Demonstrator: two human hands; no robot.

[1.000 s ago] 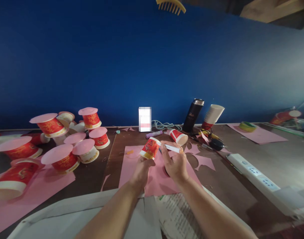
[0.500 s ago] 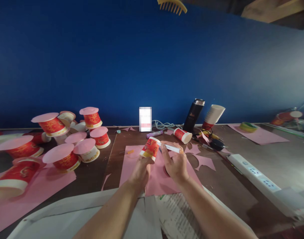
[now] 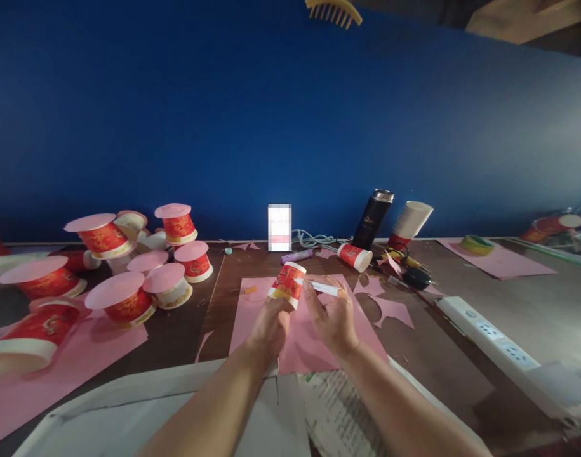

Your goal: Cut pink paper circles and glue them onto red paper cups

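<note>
Since a moment ago, our right hand [image 3: 332, 315] has tilted the thin white pen [image 3: 322, 287] it pinches so its tip now touches the rim of the red-and-white paper cup [image 3: 287, 284], and the fallen red cup [image 3: 354, 256] behind has rolled slightly right. Our left hand [image 3: 270, 322] is clamped around the held cup's base, just above the pink paper sheet [image 3: 256, 317] on the brown wooden table [image 3: 442, 355]. Farther back stand pink-lidded red cups [image 3: 128, 298], a black flask [image 3: 373, 218] and the blue wall [image 3: 223, 127].
</note>
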